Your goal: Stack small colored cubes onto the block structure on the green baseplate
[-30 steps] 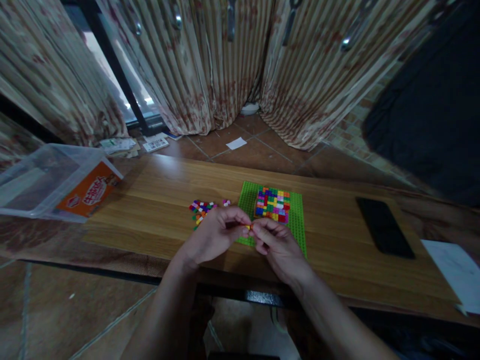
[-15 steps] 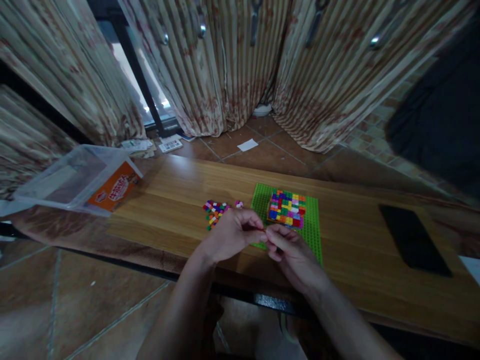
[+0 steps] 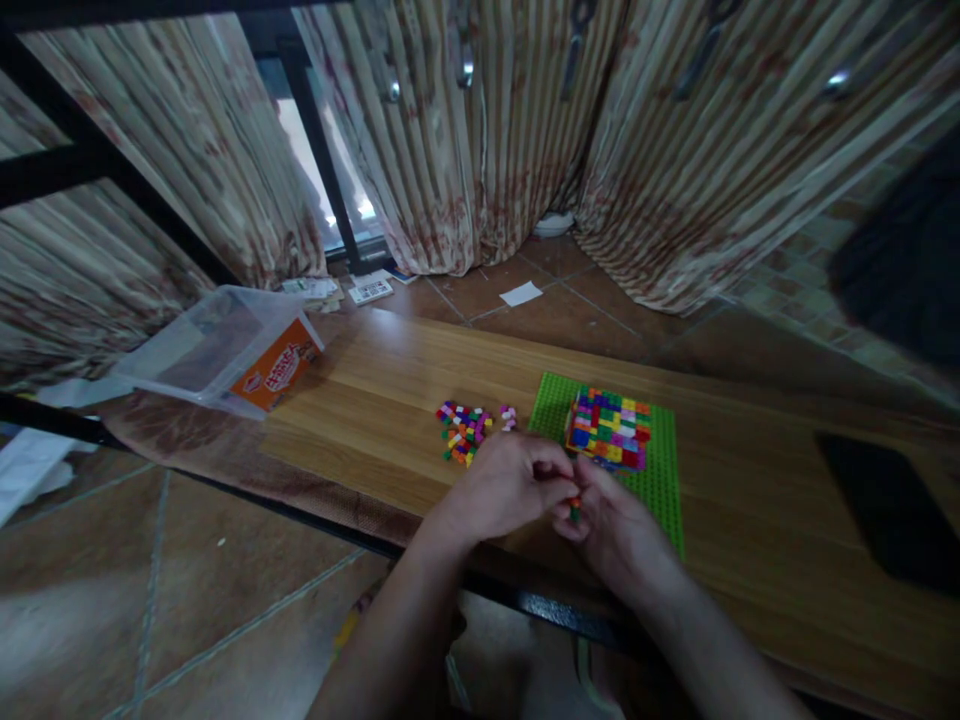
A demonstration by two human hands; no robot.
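My left hand [image 3: 514,488] and my right hand [image 3: 616,522] meet above the near edge of the wooden board, fingertips almost touching. Between them are small toy bricks [image 3: 575,508], orange-red and green, partly covered by the fingers. My left thumb and forefinger pinch at the orange-red end; my right fingers curl round from the other side. Just beyond the hands lies a green baseplate [image 3: 661,480], bearing a multicoloured block of toy bricks [image 3: 609,428]. Left of the plate is a loose pile of small bricks [image 3: 466,428], with a few pink and white ones [image 3: 509,417] apart from it.
A clear plastic bin [image 3: 202,350] with an orange label stands at the board's left end. A dark flat slab [image 3: 885,505] lies on the wooden board [image 3: 375,400] at right. Curtains [image 3: 450,150] hang behind, and a white paper [image 3: 521,293] is on the tiled floor.
The view has swung left, so everything sits further right. The orange-red and green bricks now show between my fingertips, where before only a trace of red was visible.
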